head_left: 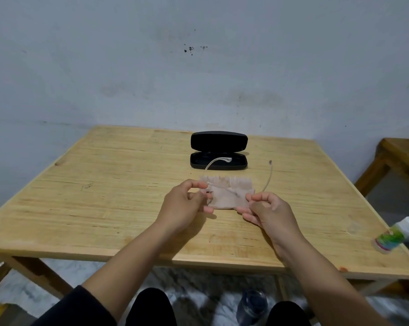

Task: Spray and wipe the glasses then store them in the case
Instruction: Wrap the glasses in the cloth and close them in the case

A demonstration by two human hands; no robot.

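Observation:
I hold clear-framed glasses (268, 178) above the wooden table (104, 184), their two pale temples sticking out away from me. My left hand (187, 203) pinches the left end of the frame. My right hand (268, 211) grips the right end. A pinkish fringed cloth (227, 192) lies directly under or behind the lenses, between my hands; the lenses are hard to make out against it. The black glasses case (218, 150) stands open further back, lid raised, its tray empty. The spray bottle (397, 235) lies on its side at the table's right edge.
A second wooden table (401, 156) stands to the right. A dark water bottle (251, 307) sits on the floor between my knees. A grey wall rises just behind the table's far edge.

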